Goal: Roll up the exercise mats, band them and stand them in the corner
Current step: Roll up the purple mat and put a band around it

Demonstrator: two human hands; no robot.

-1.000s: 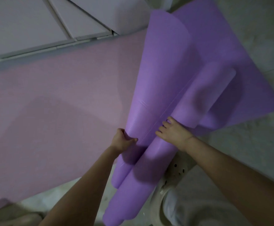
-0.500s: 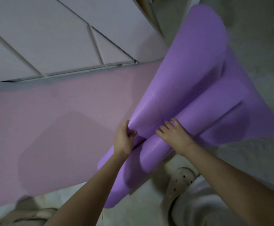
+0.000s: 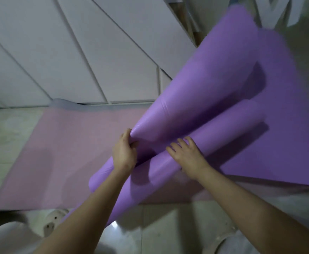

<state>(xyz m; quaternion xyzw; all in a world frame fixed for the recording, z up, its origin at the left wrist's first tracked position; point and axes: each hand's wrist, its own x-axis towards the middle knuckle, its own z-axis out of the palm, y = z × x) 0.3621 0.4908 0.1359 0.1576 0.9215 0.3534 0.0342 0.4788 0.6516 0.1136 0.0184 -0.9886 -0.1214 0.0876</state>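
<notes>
A purple mat point(image 3: 214, 85) is partly rolled and lifted off the floor, fanning out wide toward the upper right. My left hand point(image 3: 124, 154) grips a bunched fold of it at the narrow end. My right hand point(image 3: 188, 156) rests on the tighter roll beside it, fingers spread and slightly bent over the curve. A pink mat point(image 3: 67, 153) lies flat on the floor under and to the left of the purple one.
White panelled cabinet doors point(image 3: 95, 52) fill the upper left, with the pink mat's far edge against their base. Pale tiled floor point(image 3: 161, 226) shows near me. My light shoes point(image 3: 52, 222) are at the bottom left and right.
The view has tilted up and shifted, showing more cabinet. The purple mat's loose part has swung further right and up. Both hands keep their places on the mat.
</notes>
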